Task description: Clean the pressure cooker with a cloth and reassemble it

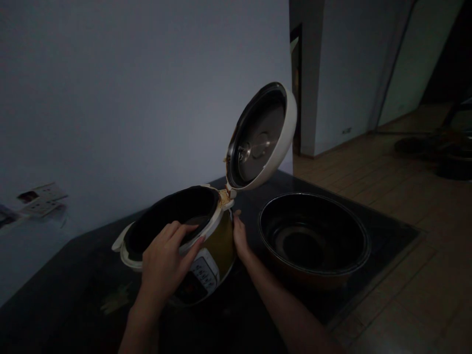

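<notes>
A white and olive-gold rice cooker (221, 241) stands on the dark countertop. Its domed lid (289, 132) is raised, tilted back at the hinge side. The cavity (158, 221) is dark inside, and what lies at its bottom is hard to make out. My left hand (165, 255) grips the front rim, fingers over the inner edge and thumb outside, above the control panel (202, 275). Below the hinge, my right hand (239, 236) holds the cooker's side; most of its fingers are hidden. Right of it sits a wide black inner pot (313, 236) with a dark, bare inside.
The dark countertop (391, 236) ends at the right above a tiled floor (420, 285). A pale wall (147, 98) runs behind the cooker, with sockets (46, 199) at the left. Dark, unclear objects (438, 147) lie on the floor at far right.
</notes>
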The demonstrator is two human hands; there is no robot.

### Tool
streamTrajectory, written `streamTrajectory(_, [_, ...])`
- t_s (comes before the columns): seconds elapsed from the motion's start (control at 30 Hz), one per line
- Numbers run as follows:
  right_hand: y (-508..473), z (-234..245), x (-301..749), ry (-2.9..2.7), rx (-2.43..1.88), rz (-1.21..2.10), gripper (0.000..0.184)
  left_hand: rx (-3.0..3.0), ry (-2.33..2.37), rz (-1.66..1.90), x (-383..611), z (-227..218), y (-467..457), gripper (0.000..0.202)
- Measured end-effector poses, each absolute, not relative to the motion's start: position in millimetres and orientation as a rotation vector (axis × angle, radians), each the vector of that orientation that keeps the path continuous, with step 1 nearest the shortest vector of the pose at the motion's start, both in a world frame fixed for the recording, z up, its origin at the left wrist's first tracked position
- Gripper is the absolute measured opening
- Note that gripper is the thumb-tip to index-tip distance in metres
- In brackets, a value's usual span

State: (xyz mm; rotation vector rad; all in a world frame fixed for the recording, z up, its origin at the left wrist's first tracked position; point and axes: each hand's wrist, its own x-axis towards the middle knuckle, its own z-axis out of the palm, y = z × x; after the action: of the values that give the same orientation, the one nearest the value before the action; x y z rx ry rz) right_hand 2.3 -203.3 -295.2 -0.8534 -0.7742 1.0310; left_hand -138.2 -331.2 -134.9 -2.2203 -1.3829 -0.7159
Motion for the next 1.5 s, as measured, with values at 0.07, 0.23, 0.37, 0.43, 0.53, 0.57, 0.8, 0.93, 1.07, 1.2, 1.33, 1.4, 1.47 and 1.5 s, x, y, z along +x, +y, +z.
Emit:
streamTrajectory(0.07, [-226.0, -301.2, -5.3, -0.728, -0.894, 1.023, 0.062, -2.221, -1.388, -0.712, -138.0, -134.7, -331.2, 0.027])
streamTrajectory(0.23, [-301.5, -312.1, -32.7, -0.697, -0.95, 1.006, 0.067, -2.225, -1.407, -0.692, -138.6, -134.9, -331.7, 0.028])
streamTrajectory(0.37, [-327.7, -305.9, -41.0, -0.762, -0.975, 0.944, 0.062, -2.239, -1.395, -0.698, -138.7, -134.7, -332.5, 0.03])
streamTrajectory(0.43, [-313.0, -297.7, -33.2, -0.733, -0.942, 0.987, 0.063, -2.23, -1.39, -0.703, -138.0, -134.3, -333.0, 0.03])
streamTrajectory(0.53, [-266.1, -284.7, -12.8, -0.7, -0.911, 1.105, 0.062, -2.22, -1.395, -0.696, -137.0, -133.6, -333.4, 0.029])
streamTrajectory(0.57, [-249.0, -281.4, -6.1, -0.712, -0.904, 1.134, 0.058, -2.223, -1.395, -0.694, -136.8, -133.3, -333.5, 0.029])
streamTrajectory(0.8, [-198.6, -273.5, 13.3, -0.759, -0.87, 1.282, 0.036, -2.242, -1.37, -0.729, -137.4, -132.9, -333.9, 0.028])
streamTrajectory(0.93, [-219.7, -277.6, 8.1, -0.746, -0.85, 1.234, 0.049, -2.241, -1.362, -0.728, -137.1, -133.2, -333.0, 0.027])
streamTrajectory(1.07, [-261.5, -283.2, -7.5, -0.721, -0.875, 1.125, 0.068, -2.245, -1.378, -0.715, -136.4, -132.6, -332.8, 0.026])
streamTrajectory(1.2, [-320.8, -282.9, -32.5, -0.799, -0.933, 0.975, 0.064, -2.246, -1.377, -0.721, -136.2, -132.6, -332.8, 0.026])
streamTrajectory(1.33, [-357.8, -279.0, -47.6, -0.958, -0.947, 0.966, 0.056, -2.247, -1.378, -0.719, -136.4, -133.4, -332.4, 0.027])
streamTrajectory(1.4, [-353.6, -277.4, -46.2, -0.952, -0.938, 0.967, 0.056, -2.241, -1.376, -0.718, -136.2, -133.6, -332.4, 0.027])
streamTrajectory(1.47, [-335.6, -275.5, -40.2, -0.901, -0.925, 0.945, 0.057, -2.238, -1.367, -0.716, -136.1, -133.7, -332.5, 0.027])
streamTrajectory(1.5, [-323.6, -274.4, -36.2, -0.871, -0.913, 0.931, 0.06, -2.234, -1.365, -0.716, -136.1, -133.7, -332.5, 0.027])
